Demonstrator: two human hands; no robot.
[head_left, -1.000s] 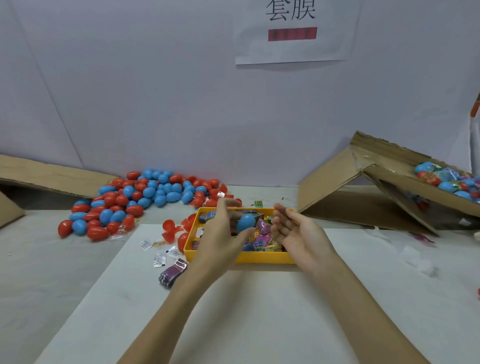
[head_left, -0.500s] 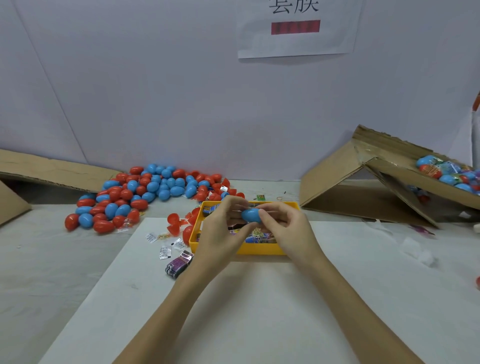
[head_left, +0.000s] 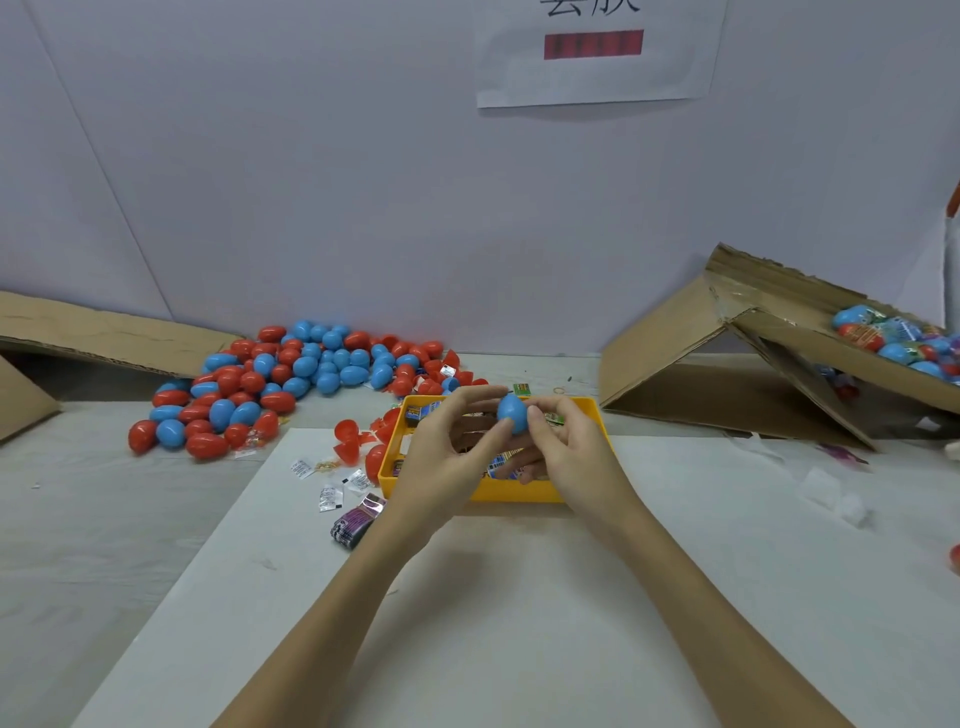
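Gripping the blue egg (head_left: 511, 413), left hand (head_left: 441, 462) and right hand (head_left: 571, 457), half-hiding yellow tray (head_left: 519, 491) contents.

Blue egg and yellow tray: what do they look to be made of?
Blue egg: probably hard plastic, smooth and slightly glossy, judging by its even colour and soft highlight. Yellow tray: likely moulded plastic with a duller finish, judging by its uniform colour and thin straight walls.

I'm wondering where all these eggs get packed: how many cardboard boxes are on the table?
2. The right cardboard box lies tipped open with wrapped eggs inside; the left cardboard box lies at the far left, partly out of frame. Others may be hidden.
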